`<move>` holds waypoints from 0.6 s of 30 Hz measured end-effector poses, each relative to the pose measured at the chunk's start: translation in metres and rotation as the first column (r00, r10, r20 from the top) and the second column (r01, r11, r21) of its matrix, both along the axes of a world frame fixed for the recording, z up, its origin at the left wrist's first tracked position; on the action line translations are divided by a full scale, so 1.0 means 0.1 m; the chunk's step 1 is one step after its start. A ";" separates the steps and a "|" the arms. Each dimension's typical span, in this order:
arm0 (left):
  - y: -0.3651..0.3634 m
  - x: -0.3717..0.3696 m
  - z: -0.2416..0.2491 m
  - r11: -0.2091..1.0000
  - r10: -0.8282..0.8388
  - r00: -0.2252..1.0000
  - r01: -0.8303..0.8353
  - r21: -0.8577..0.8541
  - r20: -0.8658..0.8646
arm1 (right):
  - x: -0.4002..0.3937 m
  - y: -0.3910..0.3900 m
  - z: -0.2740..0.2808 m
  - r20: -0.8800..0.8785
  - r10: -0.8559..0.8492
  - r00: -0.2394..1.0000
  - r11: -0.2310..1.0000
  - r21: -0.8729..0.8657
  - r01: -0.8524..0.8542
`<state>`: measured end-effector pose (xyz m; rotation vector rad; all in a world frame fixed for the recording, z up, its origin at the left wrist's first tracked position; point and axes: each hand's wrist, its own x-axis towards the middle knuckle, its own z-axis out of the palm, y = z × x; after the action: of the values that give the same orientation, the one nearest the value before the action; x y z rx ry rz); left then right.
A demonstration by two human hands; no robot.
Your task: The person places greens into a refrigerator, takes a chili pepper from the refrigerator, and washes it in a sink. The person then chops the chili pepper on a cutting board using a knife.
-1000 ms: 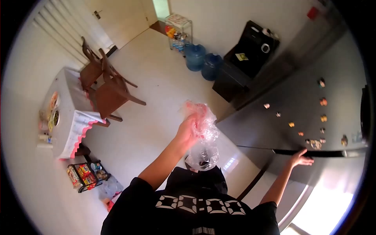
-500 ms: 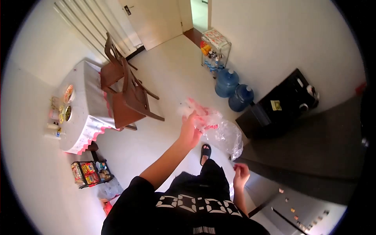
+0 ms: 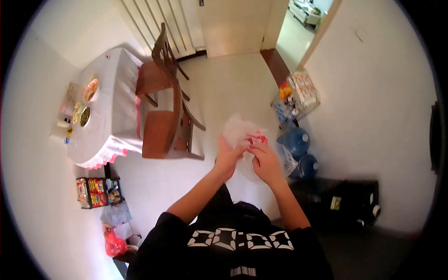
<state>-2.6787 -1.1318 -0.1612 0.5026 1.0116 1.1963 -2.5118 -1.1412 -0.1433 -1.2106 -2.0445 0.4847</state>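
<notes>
In front of my body a thin see-through plastic bag (image 3: 239, 127) with red print hangs from both hands. My left hand (image 3: 228, 156) grips its left side, fingers closed on the film. Close beside it, my right hand (image 3: 263, 161) pinches the bag near the red print. The fingertips of the two hands almost meet. The lower part of the bag spreads crumpled behind my right hand, in front of the blue water jugs (image 3: 295, 142).
At left stands a cloth-covered table (image 3: 105, 105) with bowls, and two wooden chairs (image 3: 161, 133) beside it. A snack rack (image 3: 98, 192) and red bag (image 3: 114, 243) sit lower left. At right are a small shelf (image 3: 305, 88) and a black cabinet (image 3: 345, 203).
My right hand has come up from low on the right and taken hold of the bag beside my left hand. The view has turned, and the bag is more bunched.
</notes>
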 end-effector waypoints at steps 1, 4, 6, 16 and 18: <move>0.28 -0.11 -0.03 0.999 0.008 1.000 -0.008 0.035 0.003 | -0.09 0.30 -0.03 0.048 -0.018 0.999 1.000 0.011 0.017; 0.95 -0.38 0.04 0.989 0.001 0.996 -0.014 -0.151 -0.086 | -0.23 1.00 -0.13 0.151 -0.071 0.986 0.996 -0.039 0.078; 1.41 -0.46 0.08 0.982 0.021 0.997 -0.034 -0.185 -0.073 | -0.27 1.44 -0.17 0.163 -0.106 0.981 0.983 -0.130 0.128; 3.63 -0.39 -0.07 0.961 -0.107 0.986 0.069 -0.269 -0.126 | 0.01 3.52 -0.15 0.238 -0.156 0.959 0.952 -0.221 0.210; 4.09 -0.24 -0.04 0.944 -0.116 0.992 0.093 -0.317 -0.055 | 0.18 4.01 -0.26 0.263 -0.132 0.956 0.955 -0.225 0.194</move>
<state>-2.7032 -0.7228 -0.1652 0.3445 1.1979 0.9056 -2.4941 -0.7399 -0.1694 -1.6494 -2.1087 0.5459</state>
